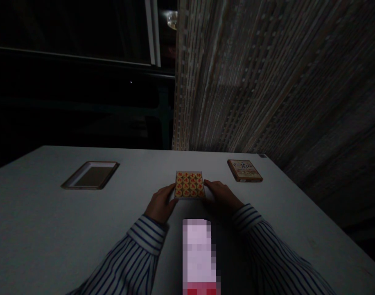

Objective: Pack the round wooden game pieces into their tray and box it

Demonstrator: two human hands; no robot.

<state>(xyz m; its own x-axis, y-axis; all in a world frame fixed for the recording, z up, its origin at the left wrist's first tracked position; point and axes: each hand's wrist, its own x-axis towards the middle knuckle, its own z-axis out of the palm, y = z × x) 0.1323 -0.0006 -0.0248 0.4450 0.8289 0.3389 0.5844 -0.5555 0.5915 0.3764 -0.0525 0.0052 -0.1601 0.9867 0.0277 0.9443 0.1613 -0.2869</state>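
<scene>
A small square tray of round wooden chess pieces (pixel 189 184) with red characters is in the middle, over the white table. My left hand (pixel 161 203) grips its left side, with the thumb at the near corner. On the right side, my right hand (pixel 222 196) holds the edge, its fingertips at the upper right. The pieces lie in even rows, faces up. Shadow hides part of my right hand's fingers.
An open shallow box or lid (pixel 95 176) lies on the white table (pixel 52 229) at the left. A flat printed box (pixel 244 170) lies at the right. Behind the table hangs a striped string curtain (pixel 224 82). A pixelated pale patch covers the near middle.
</scene>
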